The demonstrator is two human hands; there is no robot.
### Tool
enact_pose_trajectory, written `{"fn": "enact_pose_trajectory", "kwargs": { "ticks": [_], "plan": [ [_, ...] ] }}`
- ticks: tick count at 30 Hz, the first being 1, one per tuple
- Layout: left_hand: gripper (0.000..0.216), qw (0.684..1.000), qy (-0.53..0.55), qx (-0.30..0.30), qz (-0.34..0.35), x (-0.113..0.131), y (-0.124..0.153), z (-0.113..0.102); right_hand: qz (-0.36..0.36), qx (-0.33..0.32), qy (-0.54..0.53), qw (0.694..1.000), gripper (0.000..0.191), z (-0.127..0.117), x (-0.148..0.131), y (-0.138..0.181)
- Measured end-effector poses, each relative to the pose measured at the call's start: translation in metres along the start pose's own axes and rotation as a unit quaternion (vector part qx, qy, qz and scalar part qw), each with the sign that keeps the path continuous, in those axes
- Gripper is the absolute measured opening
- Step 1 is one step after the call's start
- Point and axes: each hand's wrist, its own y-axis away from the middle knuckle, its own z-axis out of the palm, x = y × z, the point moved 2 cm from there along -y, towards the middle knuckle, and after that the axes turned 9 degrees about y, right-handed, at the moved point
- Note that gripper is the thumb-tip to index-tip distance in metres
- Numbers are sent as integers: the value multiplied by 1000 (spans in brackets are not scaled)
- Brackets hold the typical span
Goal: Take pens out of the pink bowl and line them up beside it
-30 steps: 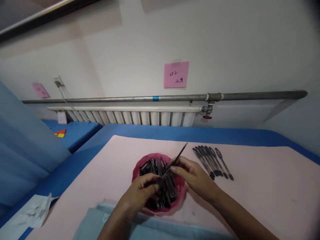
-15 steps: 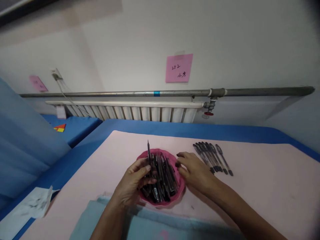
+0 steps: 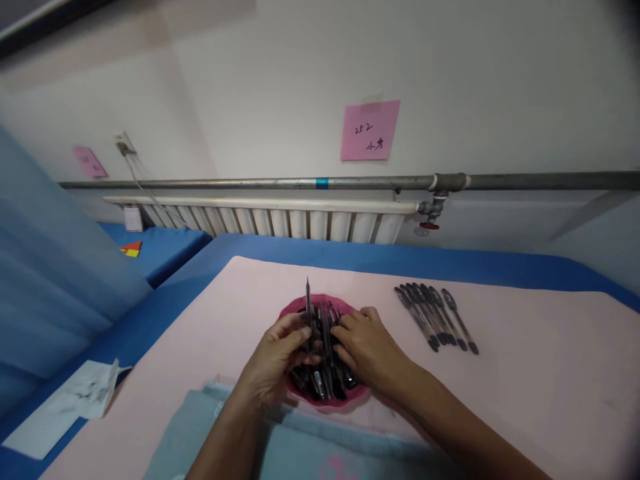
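Moved in the head view since half a second ago: right hand (image 3: 367, 343), one, formerly beside the bowl's right rim, now over the contents, fingers curled down among them; whether they pinch anything I cannot tell. Left hand (image 3: 275, 350), one, closed with thumb and fingers around a slender pen (image 3: 309, 300), dark, held upright, point uppermost, above the bowl's left part. Pink bowl (image 3: 357, 395), one, wavy-rimmed, filled with loose pens (image 3: 319, 381), dark and clear, lying at mixed angles. Row of pens (image 3: 433, 317), dark-ended, slanted, lying close together to the right of the bowl, the outermost slightly apart. Pink sheet (image 3: 525, 367), one, beneath bowl and row, spread upon a blue table (image 3: 400, 255). Pale blue cloth (image 3: 300, 453), one, at the near edge. White paper (image 3: 55, 413), one, creased, at far left. Pink note (image 3: 370, 130), one, handwritten, fixed to the wall above a pipe (image 3: 250, 183).
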Motion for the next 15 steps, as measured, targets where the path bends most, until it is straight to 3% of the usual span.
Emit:
{"fn": "enact_pose_trajectory", "kwargs": {
  "ticks": [5,8,10,12,15],
  "plan": [
    [27,999,33,14,4,-2,-3,-3,24,25,-36,999,17,-1,1,0],
    [26,997,68,32,8,0,-4,-4,82,62,-178,979,21,-6,4,3],
    [25,995,87,36,18,1,-4,-4,140,76,-331,930,19,-9,4,5],
    [24,994,97,33,29,2,-4,-4,187,76,-469,860,13,-10,2,7],
    [23,993,108,21,42,1,-4,-2,222,75,-578,782,9,-8,-4,9]
  ]
}}
